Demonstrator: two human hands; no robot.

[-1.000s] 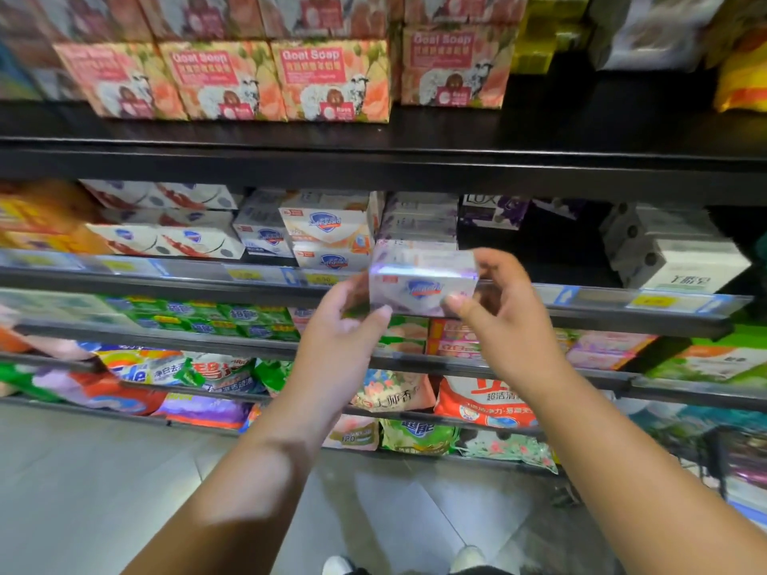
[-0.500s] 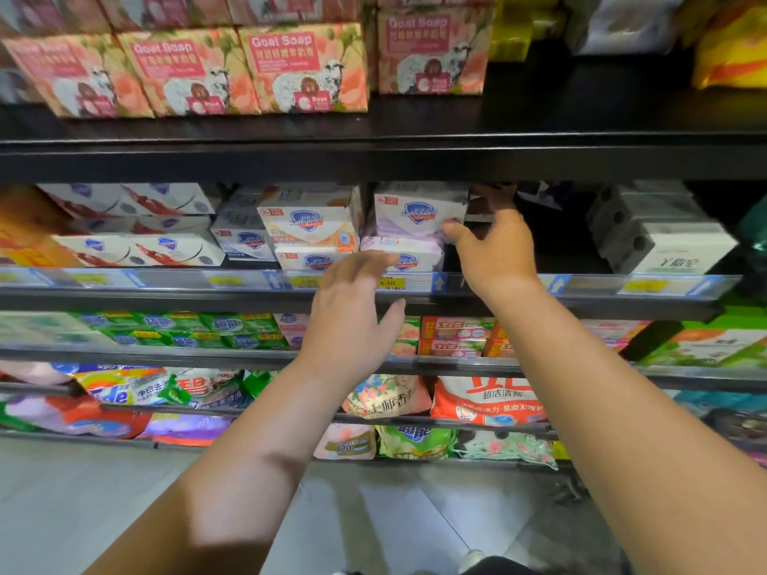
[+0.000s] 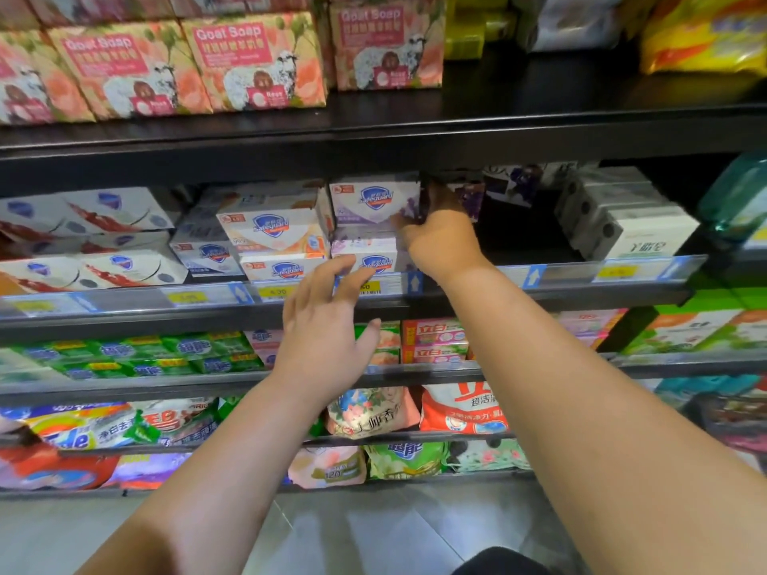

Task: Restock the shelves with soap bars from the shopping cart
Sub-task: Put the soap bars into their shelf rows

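Soap bar [image 3: 373,199] atop stack [image 3: 365,259], right hand [image 3: 442,238] pinching it; left hand [image 3: 328,325] spread.

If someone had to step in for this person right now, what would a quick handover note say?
Left hand: open, holding nothing, in front of the shelf rail.
Right hand: grips the right end of the top purple soap box.
That box sits stacked on the lower purple box, beside the orange-trimmed boxes.
Done: box set on the stack.
Left: let go, perhaps square it up, fetch more bars; the cart is out of view.
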